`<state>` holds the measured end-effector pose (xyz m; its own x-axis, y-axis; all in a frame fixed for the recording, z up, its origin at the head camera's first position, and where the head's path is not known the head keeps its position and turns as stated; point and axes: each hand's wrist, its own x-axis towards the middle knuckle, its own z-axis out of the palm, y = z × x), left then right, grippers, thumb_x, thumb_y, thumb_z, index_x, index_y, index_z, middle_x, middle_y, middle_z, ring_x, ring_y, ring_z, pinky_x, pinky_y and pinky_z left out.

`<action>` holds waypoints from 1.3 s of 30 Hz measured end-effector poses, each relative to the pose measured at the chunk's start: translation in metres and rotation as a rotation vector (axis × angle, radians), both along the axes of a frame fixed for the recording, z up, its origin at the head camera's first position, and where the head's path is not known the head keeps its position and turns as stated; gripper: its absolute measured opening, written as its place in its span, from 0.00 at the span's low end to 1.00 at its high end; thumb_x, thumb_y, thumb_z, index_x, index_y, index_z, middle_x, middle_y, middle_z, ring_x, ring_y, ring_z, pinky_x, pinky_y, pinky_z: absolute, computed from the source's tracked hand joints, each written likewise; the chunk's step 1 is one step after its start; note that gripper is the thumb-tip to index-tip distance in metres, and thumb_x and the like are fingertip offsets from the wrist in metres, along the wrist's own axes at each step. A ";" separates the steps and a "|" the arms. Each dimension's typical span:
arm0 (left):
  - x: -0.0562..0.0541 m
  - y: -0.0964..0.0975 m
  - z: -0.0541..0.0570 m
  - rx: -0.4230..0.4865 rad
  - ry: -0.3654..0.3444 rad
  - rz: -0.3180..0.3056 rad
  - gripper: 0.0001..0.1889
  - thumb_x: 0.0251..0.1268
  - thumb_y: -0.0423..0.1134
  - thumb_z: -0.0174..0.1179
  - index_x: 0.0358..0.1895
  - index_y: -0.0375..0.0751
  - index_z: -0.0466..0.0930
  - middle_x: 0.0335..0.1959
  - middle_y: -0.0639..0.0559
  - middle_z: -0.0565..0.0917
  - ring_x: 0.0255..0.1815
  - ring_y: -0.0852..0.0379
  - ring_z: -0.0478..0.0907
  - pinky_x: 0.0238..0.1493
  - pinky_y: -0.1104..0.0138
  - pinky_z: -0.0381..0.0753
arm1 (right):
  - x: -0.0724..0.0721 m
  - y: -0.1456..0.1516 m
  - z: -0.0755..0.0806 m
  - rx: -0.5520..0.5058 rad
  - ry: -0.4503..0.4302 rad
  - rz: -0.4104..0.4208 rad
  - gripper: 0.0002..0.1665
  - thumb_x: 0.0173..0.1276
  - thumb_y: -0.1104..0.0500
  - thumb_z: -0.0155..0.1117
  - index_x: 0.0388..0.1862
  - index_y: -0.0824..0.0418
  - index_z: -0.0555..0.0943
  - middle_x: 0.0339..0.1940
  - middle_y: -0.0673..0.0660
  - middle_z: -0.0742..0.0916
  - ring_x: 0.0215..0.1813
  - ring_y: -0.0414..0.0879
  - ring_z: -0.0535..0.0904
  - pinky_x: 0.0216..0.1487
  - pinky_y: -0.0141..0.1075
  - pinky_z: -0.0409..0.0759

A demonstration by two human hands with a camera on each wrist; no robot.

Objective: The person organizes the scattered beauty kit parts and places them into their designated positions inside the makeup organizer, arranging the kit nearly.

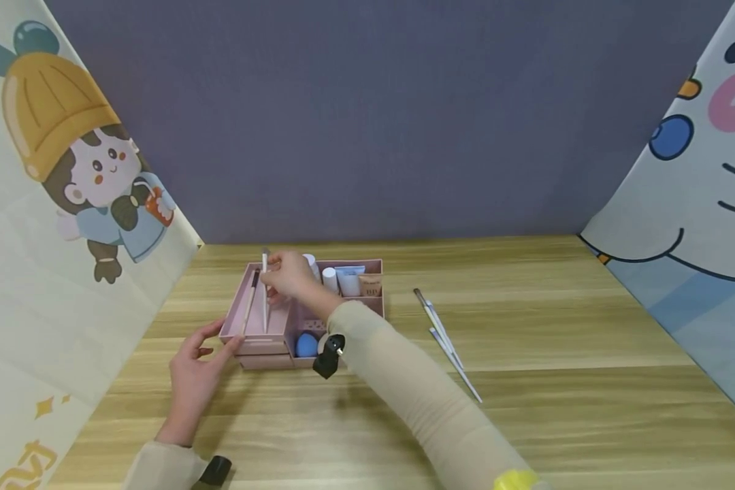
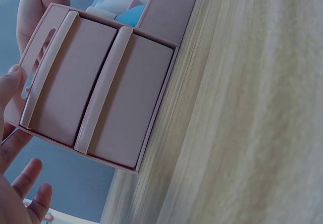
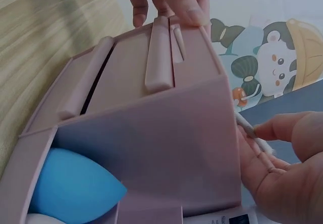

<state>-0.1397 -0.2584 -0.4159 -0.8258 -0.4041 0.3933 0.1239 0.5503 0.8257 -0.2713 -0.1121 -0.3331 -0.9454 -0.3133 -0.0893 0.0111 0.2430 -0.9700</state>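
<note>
A pink makeup organizer stands on the table, with two drawers facing front. My right hand is over its top left tray, pinching a white-handled makeup brush between thumb and fingers. The brush stands nearly upright in the head view; its bristle end shows in the right wrist view. Beside it, another makeup brush leans in the tray. My left hand rests at the organizer's front left corner, thumb touching the front edge and other fingers loosely extended.
Several makeup brushes lie on the wooden table right of the organizer. Its other compartments hold a blue makeup sponge, a white bottle, a blue-and-white tube and a tan tube. A grey wall stands behind.
</note>
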 end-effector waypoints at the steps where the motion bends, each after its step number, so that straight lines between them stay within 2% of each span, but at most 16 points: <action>1: 0.000 0.000 0.000 0.002 -0.003 -0.001 0.19 0.58 0.33 0.72 0.53 0.34 0.83 0.53 0.40 0.84 0.47 0.78 0.71 0.45 0.70 0.70 | -0.001 0.000 0.000 0.012 -0.013 0.004 0.20 0.65 0.72 0.64 0.57 0.71 0.78 0.27 0.59 0.86 0.14 0.44 0.76 0.19 0.36 0.82; 6: 0.001 0.000 0.001 0.019 -0.016 0.007 0.19 0.58 0.33 0.72 0.53 0.36 0.84 0.53 0.42 0.85 0.47 0.77 0.71 0.45 0.69 0.70 | -0.003 -0.001 0.001 0.102 -0.070 0.062 0.19 0.65 0.72 0.63 0.55 0.73 0.78 0.17 0.59 0.82 0.13 0.46 0.76 0.17 0.34 0.81; 10: 0.000 0.001 0.002 0.018 -0.014 -0.002 0.19 0.58 0.33 0.72 0.54 0.35 0.83 0.53 0.41 0.84 0.47 0.76 0.71 0.46 0.68 0.70 | -0.004 -0.001 0.002 0.165 -0.065 0.107 0.16 0.65 0.72 0.62 0.52 0.73 0.78 0.17 0.59 0.83 0.14 0.48 0.78 0.20 0.36 0.82; 14: 0.000 0.001 0.002 0.011 -0.007 -0.009 0.19 0.58 0.32 0.72 0.54 0.33 0.83 0.53 0.39 0.84 0.47 0.77 0.71 0.46 0.68 0.70 | -0.005 0.000 0.002 0.174 -0.072 0.144 0.14 0.65 0.73 0.62 0.50 0.73 0.77 0.20 0.62 0.85 0.16 0.50 0.80 0.20 0.36 0.82; 19: 0.000 0.000 0.000 0.004 0.004 -0.001 0.19 0.57 0.31 0.72 0.53 0.32 0.83 0.53 0.39 0.84 0.47 0.77 0.71 0.44 0.70 0.70 | -0.004 0.001 0.001 0.151 -0.078 0.169 0.15 0.64 0.73 0.62 0.50 0.73 0.77 0.21 0.62 0.85 0.17 0.49 0.79 0.20 0.35 0.82; 28: -0.001 -0.001 -0.001 0.008 0.005 -0.001 0.19 0.58 0.32 0.72 0.53 0.38 0.84 0.53 0.43 0.85 0.48 0.76 0.71 0.45 0.71 0.70 | 0.001 0.012 0.001 0.080 -0.012 0.189 0.20 0.63 0.70 0.65 0.55 0.70 0.81 0.25 0.61 0.87 0.25 0.49 0.85 0.27 0.35 0.84; 35: -0.001 0.001 0.001 0.013 0.002 -0.004 0.19 0.58 0.33 0.72 0.53 0.36 0.83 0.53 0.42 0.85 0.47 0.76 0.72 0.45 0.71 0.70 | 0.010 0.043 0.011 -0.017 0.032 0.293 0.24 0.65 0.70 0.65 0.60 0.72 0.78 0.36 0.62 0.88 0.31 0.49 0.85 0.35 0.37 0.85; 39: -0.001 0.000 0.000 0.011 0.008 0.001 0.19 0.57 0.32 0.72 0.53 0.35 0.84 0.52 0.41 0.85 0.47 0.76 0.72 0.44 0.72 0.70 | 0.014 0.062 0.019 -0.078 0.013 0.346 0.26 0.65 0.71 0.62 0.62 0.75 0.74 0.37 0.62 0.86 0.31 0.48 0.84 0.41 0.43 0.86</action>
<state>-0.1407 -0.2579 -0.4156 -0.8225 -0.4092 0.3950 0.1299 0.5410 0.8310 -0.2576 -0.0496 -0.3141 -0.7831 -0.6205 -0.0409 -0.0713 0.1549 -0.9853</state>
